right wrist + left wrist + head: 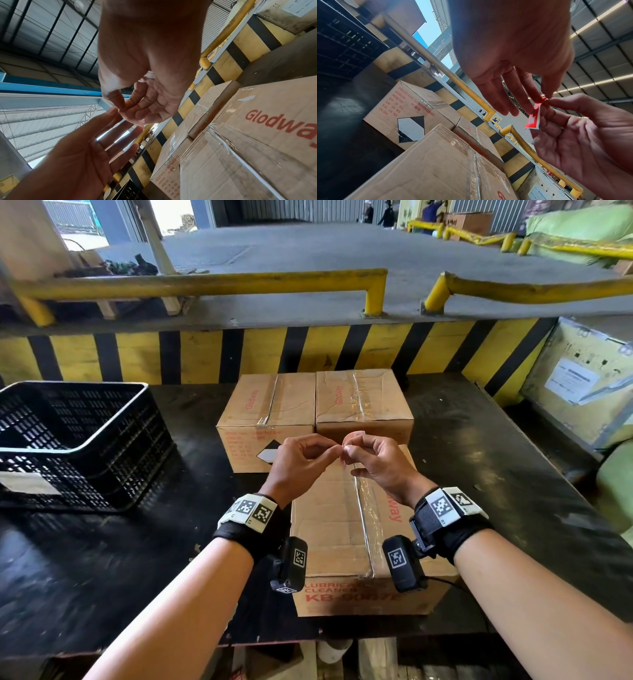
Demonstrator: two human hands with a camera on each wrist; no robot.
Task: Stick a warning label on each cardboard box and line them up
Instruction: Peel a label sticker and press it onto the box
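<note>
Both hands [337, 455] pinch the red sticker [533, 119] with their fingers; it might curl and stick to itself while peeling.

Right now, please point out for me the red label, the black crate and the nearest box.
label [532, 121], left wrist view, on its red printed face.
crate [113, 436], head view, on its right side wall.
nearest box [329, 529], head view, on the bare top flap left of the tape.
</note>
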